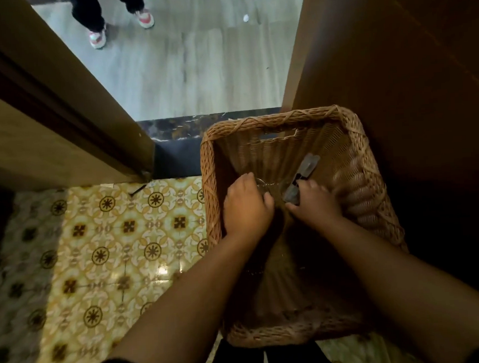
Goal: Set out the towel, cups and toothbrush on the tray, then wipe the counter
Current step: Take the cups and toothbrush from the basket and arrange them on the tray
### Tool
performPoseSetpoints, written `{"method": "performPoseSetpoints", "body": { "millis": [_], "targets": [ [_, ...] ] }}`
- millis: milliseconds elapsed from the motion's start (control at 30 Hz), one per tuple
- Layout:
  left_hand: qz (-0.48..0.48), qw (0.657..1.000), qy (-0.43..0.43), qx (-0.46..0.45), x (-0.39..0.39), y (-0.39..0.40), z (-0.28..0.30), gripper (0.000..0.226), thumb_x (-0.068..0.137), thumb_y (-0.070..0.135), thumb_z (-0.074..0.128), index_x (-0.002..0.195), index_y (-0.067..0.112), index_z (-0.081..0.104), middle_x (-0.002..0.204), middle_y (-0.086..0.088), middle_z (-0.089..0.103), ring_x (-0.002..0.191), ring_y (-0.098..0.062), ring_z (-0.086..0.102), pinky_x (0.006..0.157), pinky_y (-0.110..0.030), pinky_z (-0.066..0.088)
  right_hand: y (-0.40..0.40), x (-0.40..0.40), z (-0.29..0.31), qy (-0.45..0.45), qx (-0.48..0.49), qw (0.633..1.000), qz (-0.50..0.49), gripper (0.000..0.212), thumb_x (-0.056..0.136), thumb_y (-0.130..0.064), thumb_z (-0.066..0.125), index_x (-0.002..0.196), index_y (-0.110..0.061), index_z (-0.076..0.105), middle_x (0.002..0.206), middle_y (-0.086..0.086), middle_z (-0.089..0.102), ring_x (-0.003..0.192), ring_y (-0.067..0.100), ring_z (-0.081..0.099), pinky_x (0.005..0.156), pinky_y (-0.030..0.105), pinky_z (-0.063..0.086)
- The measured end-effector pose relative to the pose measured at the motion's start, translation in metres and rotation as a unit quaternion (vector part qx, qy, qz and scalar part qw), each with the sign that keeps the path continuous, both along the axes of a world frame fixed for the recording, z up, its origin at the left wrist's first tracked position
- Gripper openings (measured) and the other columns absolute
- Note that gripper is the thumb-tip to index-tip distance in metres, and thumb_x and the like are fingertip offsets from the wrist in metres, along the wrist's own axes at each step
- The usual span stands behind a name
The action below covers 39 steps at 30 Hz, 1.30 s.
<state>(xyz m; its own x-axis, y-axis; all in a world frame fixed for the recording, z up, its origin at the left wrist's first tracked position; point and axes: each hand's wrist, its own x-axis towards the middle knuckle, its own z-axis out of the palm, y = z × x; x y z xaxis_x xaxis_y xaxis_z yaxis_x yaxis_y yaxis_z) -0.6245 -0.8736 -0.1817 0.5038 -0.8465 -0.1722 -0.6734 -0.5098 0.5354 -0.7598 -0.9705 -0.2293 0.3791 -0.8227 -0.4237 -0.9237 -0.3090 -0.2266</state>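
Both my hands reach down into a deep woven wicker basket (274, 120) that stands on the patterned tile floor. My left hand (247, 206) curls over the rim of a clear glass cup (266, 186) at the bottom of the basket. My right hand (312, 202) grips a grey wrapped packet (292, 195), likely the toothbrush. A second grey packet (310, 163) leans on the basket's inner right wall. The basket's bottom is dark and partly hidden by my arms. No towel or tray is visible.
A wooden door frame (60, 113) runs along the left and a wooden door or panel (393, 59) on the right. A dark marble threshold (173, 128) leads to a grey floor where another person's legs and pink shoes (97, 37) stand.
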Motion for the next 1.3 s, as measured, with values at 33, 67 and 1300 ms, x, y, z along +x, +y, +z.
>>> {"method": "performPoseSetpoints", "body": {
  "millis": [33, 67, 1300],
  "targets": [
    [0.05, 0.997, 0.052, 0.024, -0.004, -0.008, -0.015, 0.06, 0.092, 0.033, 0.057, 0.143, 0.007, 0.04, 0.143, -0.013, 0.048, 0.131, -0.029, 0.044, 0.106, -0.039, 0.037, -0.003, 0.0, -0.013, -0.011, 0.01, 1.0, -0.016, 0.073, 0.082, -0.05, 0.064, 0.141, -0.015, 0.038, 0.141, 0.012, 0.048, 0.126, 0.033, 0.047, 0.101, 0.044, 0.041],
    [0.107, 0.988, 0.1, 0.052, -0.006, -0.016, -0.033, 0.061, 0.092, 0.034, 0.057, 0.143, 0.007, 0.038, 0.143, -0.014, 0.046, 0.129, -0.03, 0.044, 0.103, -0.04, 0.038, -0.006, 0.001, -0.026, -0.023, 0.019, 0.999, -0.035, 0.076, 0.082, -0.049, 0.065, 0.142, -0.014, 0.036, 0.142, 0.013, 0.046, 0.127, 0.034, 0.046, 0.103, 0.044, 0.041],
    [0.268, 0.935, 0.218, 0.075, -0.013, -0.054, -0.215, 0.106, 0.08, 0.04, 0.077, 0.156, 0.019, 0.006, 0.162, -0.005, 0.016, 0.138, -0.03, 0.039, 0.103, -0.043, 0.042, -0.031, 0.018, -0.193, -0.259, 0.135, 0.91, -0.293, 0.108, 0.069, -0.045, 0.082, 0.151, -0.008, 0.021, 0.15, 0.015, 0.041, 0.136, 0.031, 0.041, 0.112, 0.048, 0.034]
  ]
}}
